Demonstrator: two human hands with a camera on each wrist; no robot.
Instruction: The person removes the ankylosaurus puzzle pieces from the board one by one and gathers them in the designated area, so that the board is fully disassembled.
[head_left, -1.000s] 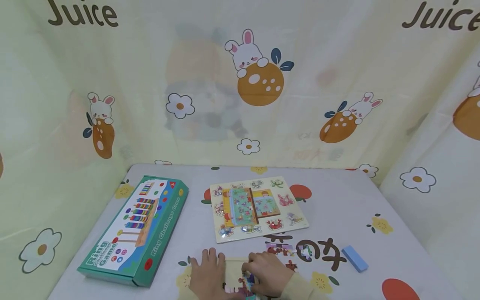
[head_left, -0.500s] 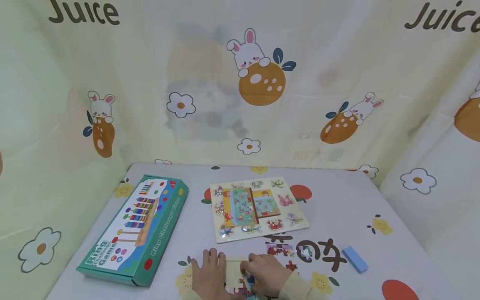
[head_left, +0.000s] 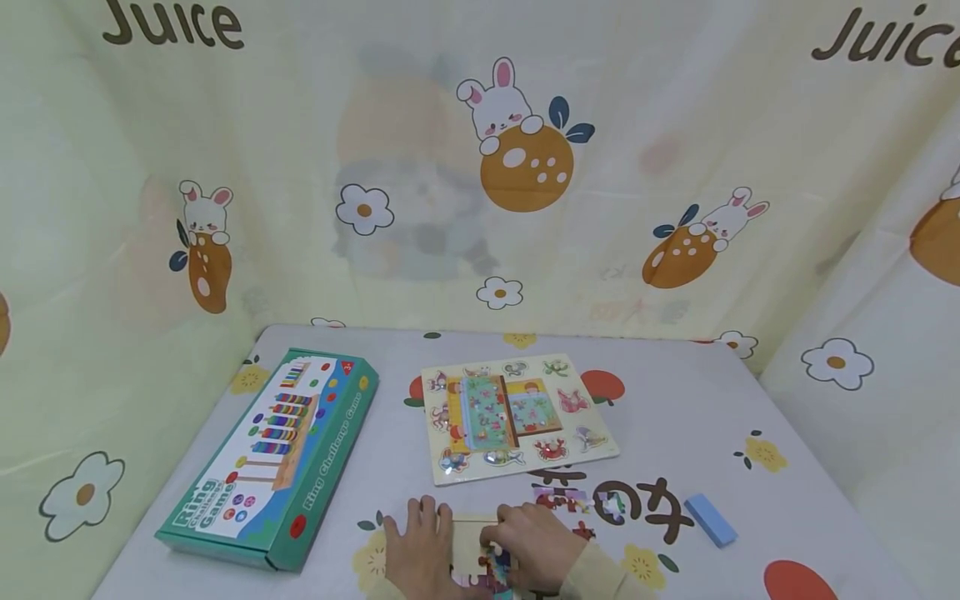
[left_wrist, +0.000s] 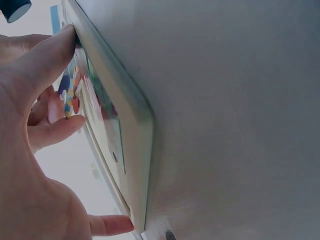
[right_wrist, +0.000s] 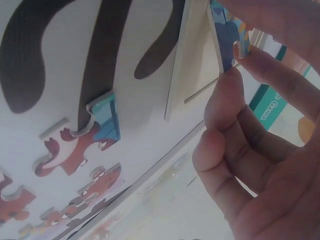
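Note:
A shallow wooden puzzle tray [head_left: 467, 542] lies at the near edge of the head view, with some jigsaw pieces fitted along its near side. My left hand [head_left: 418, 550] spreads along the tray's left side. In the left wrist view the thumb [left_wrist: 55, 47] presses the tray's rim and a straight finger [left_wrist: 112, 225] touches near its corner. Over the right part of the tray, my right hand [head_left: 542, 546] pinches a blue and yellow jigsaw piece [right_wrist: 225, 37], tilted up on edge. The fingers partly hide that piece in the head view.
Loose jigsaw pieces [head_left: 561, 499] lie right of the tray, among them a red and blue one [right_wrist: 75, 150]. Behind is a wooden animal puzzle board [head_left: 585, 450]. A green game box [head_left: 262, 467] stands left; a blue block [head_left: 710, 519] lies right.
The head view has shifted very slightly. Both hands stay almost where they were, the right still pinching the jigsaw piece over the tray.

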